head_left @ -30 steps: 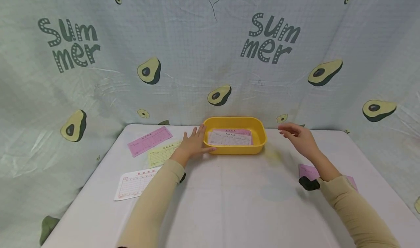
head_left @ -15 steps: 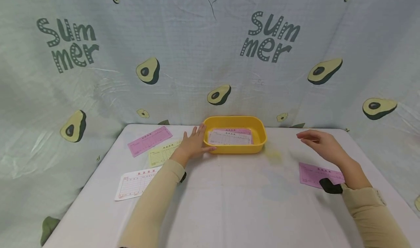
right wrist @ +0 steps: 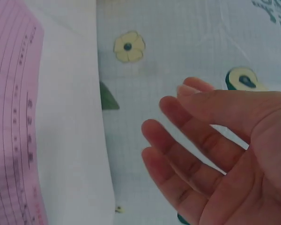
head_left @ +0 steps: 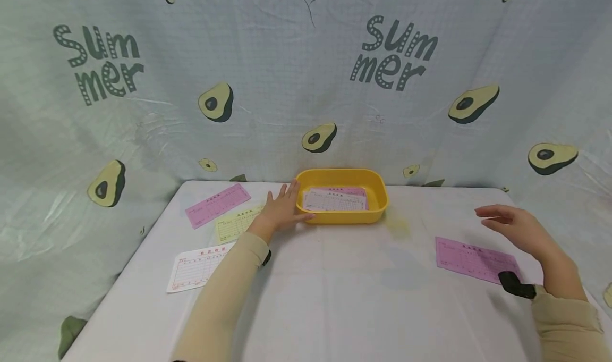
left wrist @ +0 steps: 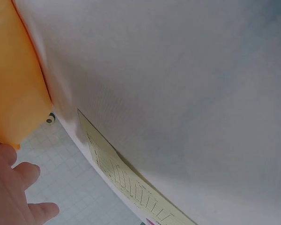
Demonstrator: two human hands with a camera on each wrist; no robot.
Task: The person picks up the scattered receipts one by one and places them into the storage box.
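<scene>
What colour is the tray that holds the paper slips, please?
The tray is yellow, best seen in the head view.

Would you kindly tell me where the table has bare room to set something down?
The widest bare patch of table lies in front of the tray, between the left sleeve and the right pink slip. A smaller one lies behind that slip, right of the tray. The left is crowded: left pink slip, yellow slip, white slip, left hand.

At rear: pale sheet (head_left: 287, 59), creased, printed with halved avocados (head_left: 478, 102), pale-yellow flowers (head_left: 411, 171), dark-green leaves (head_left: 71, 330) and grey-green "SUMMER" lettering (head_left: 386, 75). In front: white tabletop (head_left: 363, 298). Right of its centre: yellowish patch (head_left: 399, 229), apparently a stain, too faint to confirm.
</scene>
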